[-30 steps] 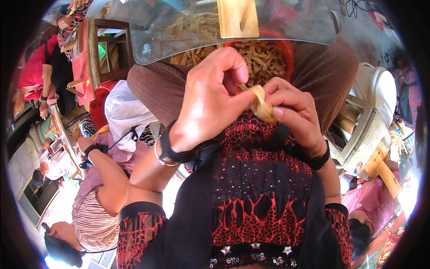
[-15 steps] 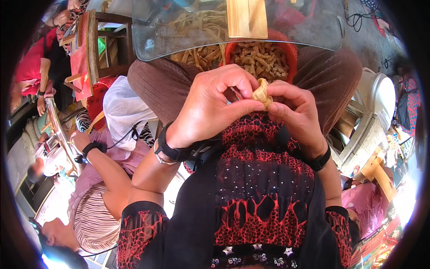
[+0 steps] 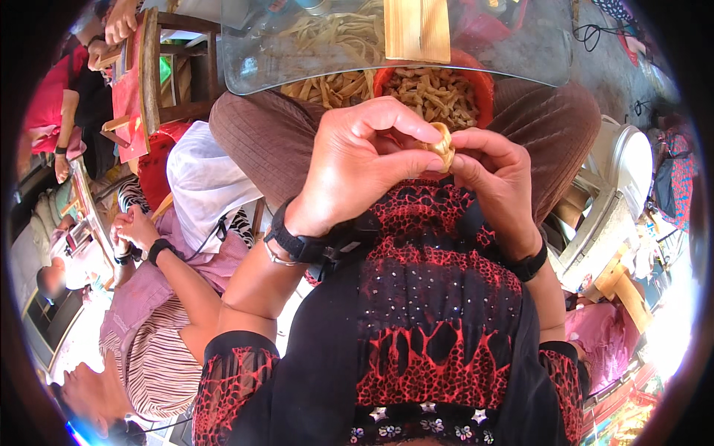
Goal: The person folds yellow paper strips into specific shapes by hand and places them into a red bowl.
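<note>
- The small yellowish-tan folded strip (image 3: 445, 147) sits between the two hands, at the fingertips, in front of the person's patterned top (image 3: 439, 290).
- The left hand (image 3: 353, 149) grasps the strip's left side between thumb and bent forefinger, leaving a rounded gap behind the pinch.
- The right hand (image 3: 492, 169) pinches the strip from the other side, thumb below and forefinger above; its other fingers curl toward the palm.
- Just beyond the hands stands a red bucket (image 3: 485, 93) holding many short tan pieces (image 3: 428, 91); the left fingers overlap its near rim in this view.
- Loose flat strips (image 3: 327, 91) lie left of the bucket, between the brown-trousered knees.
- A clear glass panel (image 3: 249, 63) spans the far side, its curved near edge crossing above the bucket; a wooden block (image 3: 416, 30) stops short of that edge.
- Open space separates the right hand from the right knee (image 3: 554, 126); the left knee (image 3: 256, 137) lies well left of the strip.
</note>
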Motion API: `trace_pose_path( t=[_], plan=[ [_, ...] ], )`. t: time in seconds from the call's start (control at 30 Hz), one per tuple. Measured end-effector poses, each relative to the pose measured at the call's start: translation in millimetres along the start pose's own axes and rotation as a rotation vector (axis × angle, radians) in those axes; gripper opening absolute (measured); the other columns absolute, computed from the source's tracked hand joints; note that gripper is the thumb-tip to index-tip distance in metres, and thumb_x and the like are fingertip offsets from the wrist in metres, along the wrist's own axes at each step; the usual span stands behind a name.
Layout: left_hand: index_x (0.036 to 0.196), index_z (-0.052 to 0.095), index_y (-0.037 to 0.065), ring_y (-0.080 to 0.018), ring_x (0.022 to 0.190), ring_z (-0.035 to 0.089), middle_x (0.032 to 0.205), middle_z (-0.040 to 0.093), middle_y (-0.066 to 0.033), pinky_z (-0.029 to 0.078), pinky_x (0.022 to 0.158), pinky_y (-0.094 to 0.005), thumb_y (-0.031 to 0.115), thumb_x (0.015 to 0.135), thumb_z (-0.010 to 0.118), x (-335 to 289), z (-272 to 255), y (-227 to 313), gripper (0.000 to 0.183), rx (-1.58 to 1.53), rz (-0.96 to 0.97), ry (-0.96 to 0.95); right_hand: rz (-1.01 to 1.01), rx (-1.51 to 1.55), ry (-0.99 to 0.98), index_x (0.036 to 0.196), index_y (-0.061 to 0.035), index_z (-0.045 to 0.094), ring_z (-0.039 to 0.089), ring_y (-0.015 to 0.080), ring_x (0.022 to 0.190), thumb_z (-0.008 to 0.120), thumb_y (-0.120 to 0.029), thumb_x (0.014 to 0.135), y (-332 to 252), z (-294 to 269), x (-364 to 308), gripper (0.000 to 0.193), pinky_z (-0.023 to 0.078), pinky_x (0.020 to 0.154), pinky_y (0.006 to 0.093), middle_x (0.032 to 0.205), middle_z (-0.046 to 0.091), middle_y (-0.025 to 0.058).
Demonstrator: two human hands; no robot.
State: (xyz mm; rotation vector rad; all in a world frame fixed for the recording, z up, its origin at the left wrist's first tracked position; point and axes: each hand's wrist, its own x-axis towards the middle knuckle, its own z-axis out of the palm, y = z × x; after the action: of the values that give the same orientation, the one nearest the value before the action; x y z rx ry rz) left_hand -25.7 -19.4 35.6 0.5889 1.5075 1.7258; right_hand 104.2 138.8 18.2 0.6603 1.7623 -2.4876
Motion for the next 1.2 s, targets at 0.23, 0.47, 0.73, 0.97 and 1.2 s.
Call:
trace_pose_path(
  t=[0.23, 0.47, 0.73, 0.97, 1.2],
  plan=[
    [0.084, 0.064, -0.001, -0.0146, 0.064, 0.063, 0.082, 0.064, -0.0118, 0.053, 0.056, -0.0234, -0.009, 0.078, 0.071, 1, -20, 10, 0.012, -0.217, -0.110, 0.109, -0.263, -0.291, -0.058, 0.102, 0.0026, 0.070, 0.063, 0.0117, 0.076, 0.069, 0.000, 0.083, -7, -7, 0, 0.019, 0.049, 0.068, 0.0219, 0.087, 0.067, 0.0069],
    [0.099, 0.062, 0.000, -0.0147, 0.072, 0.064, 0.093, 0.063, -0.0106, 0.054, 0.063, -0.0224, -0.003, 0.075, 0.076, -3, -30, 1, 0.028, -0.045, -0.011, 0.098, -0.296, -0.390, 0.016, 0.097, 0.0032, 0.070, 0.066, 0.0146, 0.080, 0.067, 0.005, 0.083, -17, -7, -3, 0.015, 0.053, 0.073, 0.0244, 0.090, 0.067, 0.0100],
    [0.109, 0.068, 0.000, -0.0095, 0.079, 0.060, 0.094, 0.065, -0.0055, 0.051, 0.071, -0.0206, -0.003, 0.077, 0.075, 0, -18, -5, 0.032, 0.225, 0.080, -0.037, -0.161, -0.072, 0.055, 0.104, 0.0048, 0.065, 0.066, 0.0154, 0.083, 0.060, -0.006, 0.093, -17, 9, -7, 0.017, 0.055, 0.077, 0.0250, 0.099, 0.066, 0.0101],
    [0.098, 0.069, -0.004, -0.0133, 0.072, 0.064, 0.089, 0.065, -0.0102, 0.054, 0.064, -0.0232, -0.008, 0.081, 0.068, -7, -13, -7, 0.017, 0.052, 0.051, 0.047, -0.018, -0.193, -0.063, 0.095, 0.0024, 0.070, 0.060, 0.0070, 0.071, 0.069, -0.009, 0.087, -16, -3, 6, 0.014, 0.047, 0.064, 0.0202, 0.080, 0.068, 0.0023],
    [0.095, 0.067, -0.004, -0.0170, 0.072, 0.065, 0.087, 0.064, -0.0111, 0.055, 0.067, -0.0270, -0.007, 0.081, 0.068, -18, -27, -8, 0.014, -0.168, -0.098, 0.096, -0.179, -0.338, 0.000, 0.091, 0.0038, 0.070, 0.060, 0.0080, 0.071, 0.071, -0.004, 0.084, -22, 3, -4, 0.011, 0.046, 0.064, 0.0215, 0.082, 0.068, 0.0049]
  ],
)
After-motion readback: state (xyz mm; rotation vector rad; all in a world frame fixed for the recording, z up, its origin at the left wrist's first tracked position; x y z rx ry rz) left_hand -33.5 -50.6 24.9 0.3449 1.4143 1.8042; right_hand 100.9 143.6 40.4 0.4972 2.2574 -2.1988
